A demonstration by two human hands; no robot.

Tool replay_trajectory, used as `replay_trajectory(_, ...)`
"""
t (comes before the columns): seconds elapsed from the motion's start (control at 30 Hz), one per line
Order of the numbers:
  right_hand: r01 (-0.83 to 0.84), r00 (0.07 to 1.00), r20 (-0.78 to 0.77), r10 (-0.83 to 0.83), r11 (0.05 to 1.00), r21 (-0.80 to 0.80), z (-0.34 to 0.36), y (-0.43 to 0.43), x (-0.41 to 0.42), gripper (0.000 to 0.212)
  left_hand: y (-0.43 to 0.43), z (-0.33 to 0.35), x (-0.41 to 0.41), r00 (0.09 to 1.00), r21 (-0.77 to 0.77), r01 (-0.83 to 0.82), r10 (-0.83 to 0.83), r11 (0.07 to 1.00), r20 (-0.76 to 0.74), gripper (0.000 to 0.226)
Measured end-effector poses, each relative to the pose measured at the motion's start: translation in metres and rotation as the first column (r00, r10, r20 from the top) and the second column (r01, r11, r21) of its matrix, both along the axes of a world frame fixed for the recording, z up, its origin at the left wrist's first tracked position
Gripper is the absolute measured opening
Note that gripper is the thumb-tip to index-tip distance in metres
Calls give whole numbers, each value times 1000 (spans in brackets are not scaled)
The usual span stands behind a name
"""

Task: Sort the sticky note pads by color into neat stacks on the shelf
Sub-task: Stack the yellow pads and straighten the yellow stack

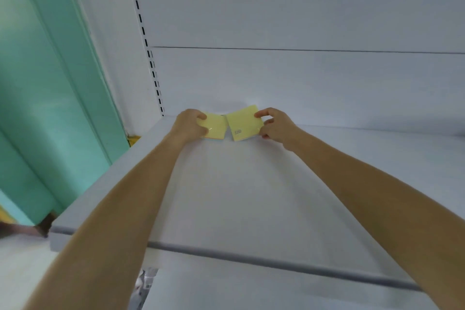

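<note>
One yellow pad [215, 125] gripped by left hand [188, 124]; neighbouring pad [243, 122] pinched by right hand [275, 125].

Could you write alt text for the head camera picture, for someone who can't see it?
Two bare hands hold yellow sticky note pads side by side at the back of a white shelf. The left hand grips the left pad; the right hand pinches the right pad, which sits tilted. A teal wall stands to the left.
</note>
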State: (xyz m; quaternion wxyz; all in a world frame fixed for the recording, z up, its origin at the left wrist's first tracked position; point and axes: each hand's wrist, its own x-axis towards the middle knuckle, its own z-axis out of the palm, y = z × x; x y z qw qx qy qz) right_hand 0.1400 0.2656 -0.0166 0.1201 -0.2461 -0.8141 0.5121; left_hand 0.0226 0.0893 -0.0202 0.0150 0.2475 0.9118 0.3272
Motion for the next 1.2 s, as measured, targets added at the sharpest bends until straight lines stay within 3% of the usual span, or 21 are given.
replay_trajectory(0.2, 66, 996, -67, -66, 998, -10, -2, 31, 33, 45, 13, 7, 24, 999, 244, -47, 51, 969, -11, 43)
replay_trajectory(0.4, 137, 975, -160, -154, 984, -114, 9, 79, 106, 47, 60, 20, 78, 1000, 366, -12, 10, 930, 7, 42)
replay_trajectory(0.87, 270, 914, -252, -319, 939, -212, 34, 245, 378, 51, 264, 43, 317, 990, 562, 82, -131, 823, 46, 43)
replay_trajectory(1.2, 424, 837, -292, -463, 885, -190, 47, 359, 477, 51, 384, 54, 382, 974, 574, 121, -208, 810, 88, 44)
